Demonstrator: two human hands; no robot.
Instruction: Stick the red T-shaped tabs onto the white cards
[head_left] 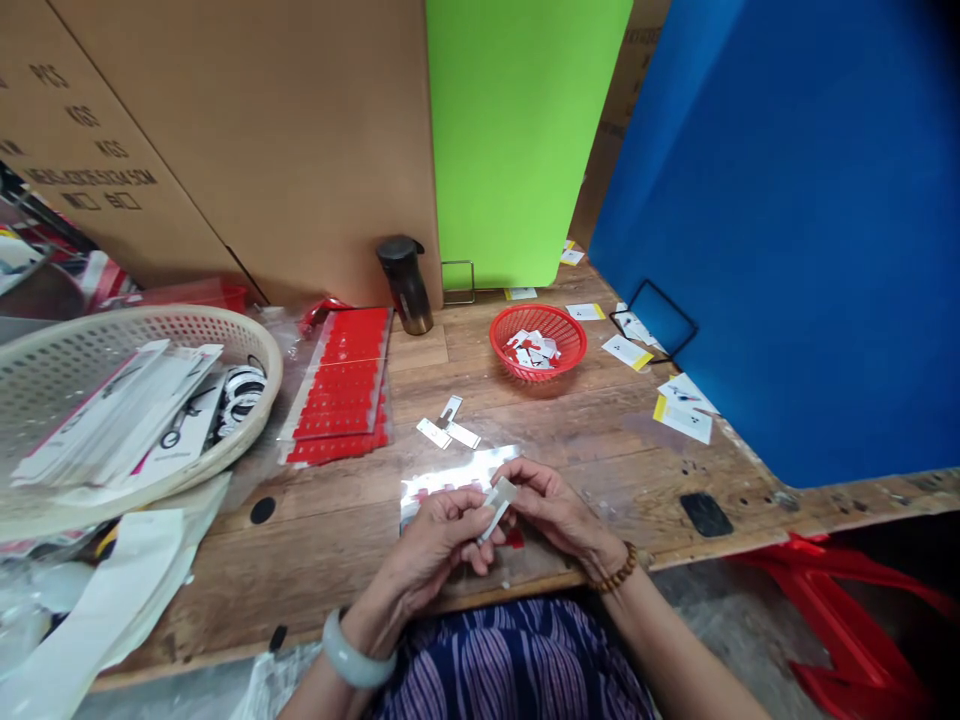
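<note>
Near the table's front edge, my left hand (448, 530) pinches a small white card (494, 512) between thumb and fingers. My right hand (551, 505) is closed on the same card's upper right end. Beneath both hands lies a shiny clear plastic sheet (457, 478) with red bits showing on it, partly hidden by the hands. Just beyond it, several small white tags (463, 434) lie loose on the wood. Farther back stands a red plastic basket (538, 312) holding white tags with red parts.
At left, a large cream basket (274, 375) holds packaged cards. Red sheets in clear plastic (341, 375) lie beside it. A dark tumbler (406, 285) stands before cardboard boxes (300, 120). Green (517, 140) and blue panels (810, 240) rise behind; yellow-edged cards (627, 352) lie at right.
</note>
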